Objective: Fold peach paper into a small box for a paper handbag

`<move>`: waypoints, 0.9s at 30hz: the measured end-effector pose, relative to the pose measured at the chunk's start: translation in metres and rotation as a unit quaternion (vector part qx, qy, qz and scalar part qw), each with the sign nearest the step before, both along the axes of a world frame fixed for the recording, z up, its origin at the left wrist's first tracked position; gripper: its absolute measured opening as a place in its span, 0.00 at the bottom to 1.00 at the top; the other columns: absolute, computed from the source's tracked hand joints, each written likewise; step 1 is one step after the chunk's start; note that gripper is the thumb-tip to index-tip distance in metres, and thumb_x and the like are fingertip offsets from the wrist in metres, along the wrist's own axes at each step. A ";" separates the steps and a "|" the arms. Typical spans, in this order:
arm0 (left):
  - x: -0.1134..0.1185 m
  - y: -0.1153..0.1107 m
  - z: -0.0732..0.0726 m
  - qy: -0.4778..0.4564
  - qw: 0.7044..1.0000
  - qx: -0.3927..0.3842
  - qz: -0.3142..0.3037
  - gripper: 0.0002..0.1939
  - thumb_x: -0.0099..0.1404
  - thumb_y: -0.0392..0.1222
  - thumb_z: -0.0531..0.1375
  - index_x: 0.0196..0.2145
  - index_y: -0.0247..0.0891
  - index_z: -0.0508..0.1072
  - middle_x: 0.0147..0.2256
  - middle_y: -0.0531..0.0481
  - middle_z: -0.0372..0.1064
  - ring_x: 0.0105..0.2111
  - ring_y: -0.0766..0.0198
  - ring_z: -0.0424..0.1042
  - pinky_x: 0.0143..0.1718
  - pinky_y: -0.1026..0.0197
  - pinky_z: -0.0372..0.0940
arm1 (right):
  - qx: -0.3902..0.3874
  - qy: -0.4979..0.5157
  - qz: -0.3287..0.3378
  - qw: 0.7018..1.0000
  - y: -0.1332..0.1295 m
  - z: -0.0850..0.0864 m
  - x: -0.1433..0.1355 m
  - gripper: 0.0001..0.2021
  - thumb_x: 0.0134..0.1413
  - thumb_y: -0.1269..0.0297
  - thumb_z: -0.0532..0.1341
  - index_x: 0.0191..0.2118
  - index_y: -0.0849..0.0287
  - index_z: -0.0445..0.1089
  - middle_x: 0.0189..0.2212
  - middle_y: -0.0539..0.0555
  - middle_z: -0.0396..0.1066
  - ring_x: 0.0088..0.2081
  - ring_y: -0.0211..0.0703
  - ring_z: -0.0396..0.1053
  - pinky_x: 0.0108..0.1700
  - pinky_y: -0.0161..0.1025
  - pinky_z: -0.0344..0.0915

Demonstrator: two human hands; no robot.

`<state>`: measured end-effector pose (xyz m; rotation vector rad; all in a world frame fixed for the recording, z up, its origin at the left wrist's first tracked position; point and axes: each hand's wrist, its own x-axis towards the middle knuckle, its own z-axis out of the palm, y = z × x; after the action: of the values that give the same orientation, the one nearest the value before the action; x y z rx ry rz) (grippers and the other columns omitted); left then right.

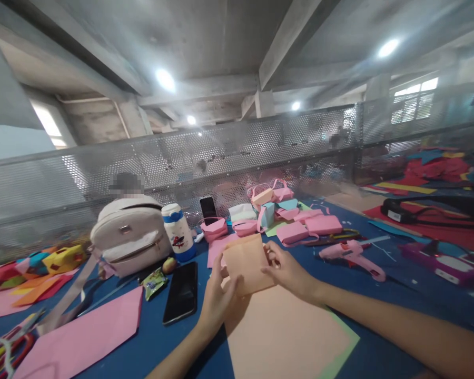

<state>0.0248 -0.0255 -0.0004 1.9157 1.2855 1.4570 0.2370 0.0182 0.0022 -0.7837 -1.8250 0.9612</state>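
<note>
a person is working at a blue-covered table [154, 337], and both bare hands are holding one folded peach paper piece [248, 267] up front, in the middle. the left hand [218, 295] is gripping its left side, thumb pressing on the near face while the fingers are wrapping round the edge. the right hand [286, 267] is pinching the right side, its fingers curling at the edge and its thumb lying near the lower corner. the piece is tilting toward the person above a stack of flat peach sheets [284, 337], with a pale green sheet [349, 339] peeking out at the corner; from here i can't quite tell whether its lower edge is touching them.

just beyond the hands, little pink paper bags [292, 233] are crowding together with blue and white ones. a pink hot glue gun [351, 255] is lying on the right. on the left, a black phone [180, 292] is lying flat beside a green snack packet [155, 283] (someone is keeping a treat close), while a white-and-blue bottle [178, 231] is standing next to a cream backpack [132, 239]. a large pink sheet [89, 334] is spreading nearer the person, by red-handled scissors [21, 350].
</note>
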 end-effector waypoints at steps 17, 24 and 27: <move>-0.011 0.000 -0.006 0.076 0.996 0.004 -0.036 0.42 0.63 0.40 0.59 0.69 0.44 0.42 0.45 0.45 0.71 0.48 0.56 0.71 0.53 0.52 0.63 | 0.118 -0.134 0.018 0.984 -0.009 0.007 0.013 0.22 0.49 0.70 0.64 0.52 0.54 0.71 0.53 0.56 0.72 0.50 0.50 0.70 0.52 0.43 0.64; -0.013 0.004 -0.008 0.100 0.995 0.015 -0.025 0.34 0.64 0.40 0.59 0.66 0.45 0.55 0.44 0.47 0.73 0.46 0.56 0.70 0.54 0.51 0.62 | 0.041 -0.037 0.033 0.998 0.000 0.001 0.010 0.24 0.47 0.71 0.66 0.53 0.56 0.71 0.53 0.56 0.70 0.44 0.46 0.71 0.45 0.40 0.68; -0.013 0.002 -0.004 0.146 0.988 0.038 -0.023 0.27 0.64 0.38 0.57 0.61 0.47 0.63 0.50 0.46 0.72 0.50 0.55 0.67 0.56 0.48 0.59 | 0.055 -0.033 0.037 0.997 0.000 0.001 0.012 0.24 0.48 0.72 0.66 0.53 0.55 0.72 0.53 0.57 0.70 0.50 0.49 0.69 0.49 0.41 0.67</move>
<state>0.0122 -0.0233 -0.0048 2.2598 1.3155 1.2524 0.2494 0.0183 0.0035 -0.6906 -1.9582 0.8838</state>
